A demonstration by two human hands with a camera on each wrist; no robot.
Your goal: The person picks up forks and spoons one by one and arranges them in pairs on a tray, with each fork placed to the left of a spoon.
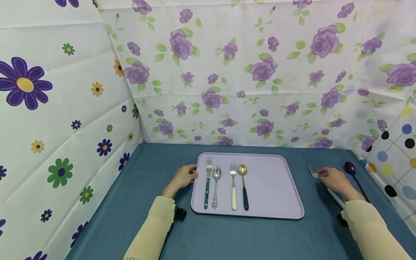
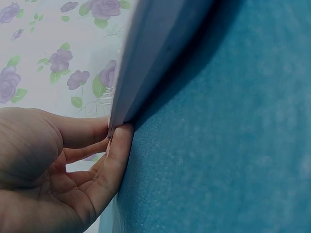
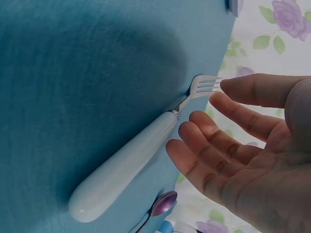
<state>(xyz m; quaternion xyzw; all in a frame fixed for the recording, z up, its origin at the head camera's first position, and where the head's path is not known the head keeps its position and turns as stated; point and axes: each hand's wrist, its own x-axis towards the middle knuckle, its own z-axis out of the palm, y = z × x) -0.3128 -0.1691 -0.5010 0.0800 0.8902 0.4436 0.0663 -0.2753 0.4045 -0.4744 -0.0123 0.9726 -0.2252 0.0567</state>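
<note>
At the left edge of a pale lilac tray (image 1: pixel 269 184), my left hand (image 1: pixel 181 177) pinches the rim between thumb and fingers, as the left wrist view shows. Four pieces of cutlery lie side by side on the tray: a green-handled fork (image 1: pixel 207 187), a silver spoon (image 1: pixel 215 186), a cream-handled fork (image 1: pixel 233 195) and a gold spoon with a dark green handle (image 1: pixel 245 196). My right hand (image 1: pixel 336 182) hovers over a white-handled fork (image 3: pixel 126 165) on the table. Its fingers are loosely bent and hold nothing, the fingertips close to the tines.
A dark purple spoon (image 1: pixel 350 168) lies right of my right hand. Blue-green cloth (image 1: pixel 250 238) covers the table. Flowered sheets (image 1: pixel 227 72) hang behind and at the left, and a dotted sheet (image 1: pixel 393 159) is at the right.
</note>
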